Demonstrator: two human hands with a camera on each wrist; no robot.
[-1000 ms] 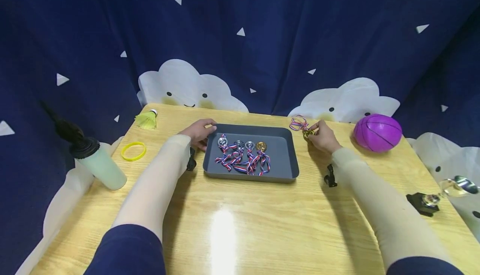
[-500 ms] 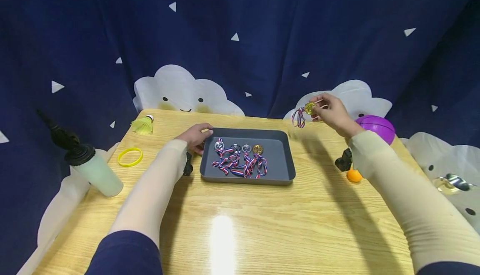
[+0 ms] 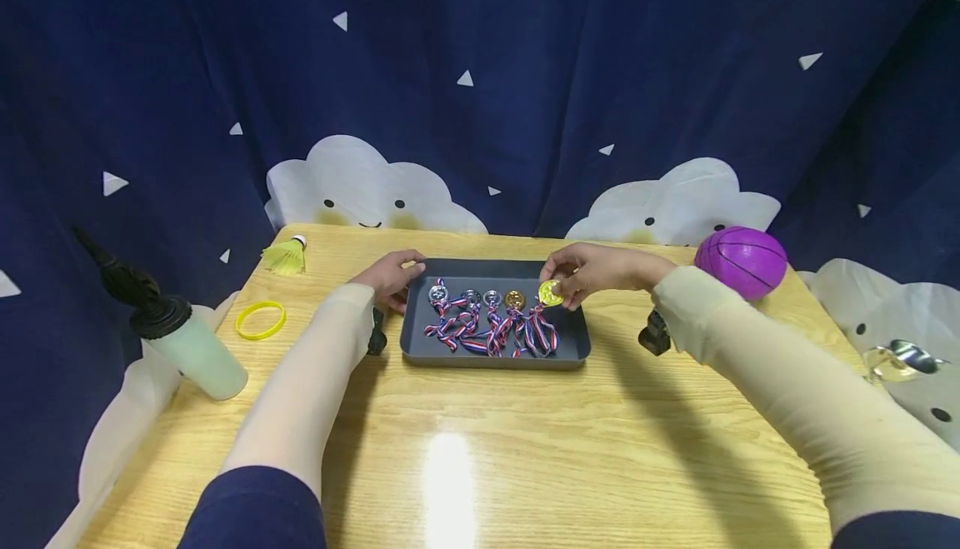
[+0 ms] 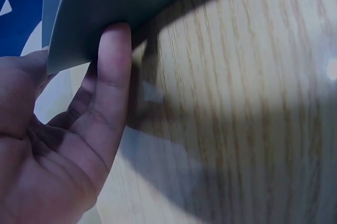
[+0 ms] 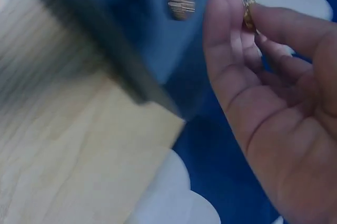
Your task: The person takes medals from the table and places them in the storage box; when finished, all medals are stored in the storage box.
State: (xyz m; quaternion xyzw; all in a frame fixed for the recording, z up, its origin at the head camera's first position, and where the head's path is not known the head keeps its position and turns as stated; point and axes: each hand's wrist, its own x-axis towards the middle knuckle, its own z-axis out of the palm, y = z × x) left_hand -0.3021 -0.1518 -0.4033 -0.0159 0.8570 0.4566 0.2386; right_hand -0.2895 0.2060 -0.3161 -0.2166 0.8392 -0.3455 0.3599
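A dark grey tray (image 3: 450, 361) lies on the wooden table, with three silver medals (image 3: 471, 297) and a darker gold medal (image 3: 514, 299) in a row inside, their striped ribbons tangled towards the front. My left hand (image 3: 392, 276) holds the tray's left wall near the back corner; in the left wrist view a finger (image 4: 114, 60) presses the wall from outside, the thumb across the rim. Over the tray's right part my right hand (image 3: 592, 270) pinches a bright gold medal (image 3: 551, 292) between thumb and fingers. Its ribbon (image 3: 541, 334) hangs into the tray.
Beyond the right hand sits a purple ball (image 3: 741, 262). A trophy cup (image 3: 903, 360) is partly hidden by the right sleeve. On the left are a yellow shuttlecock (image 3: 285, 256), a yellow wristband (image 3: 260, 321) and a pale green bottle (image 3: 198, 357). A curtain (image 3: 420, 57) hangs behind the table.
My right hand lifted the bright gold medal off the table at the back right and carried it left and down to the tray. The left hand stays on the tray's edge.
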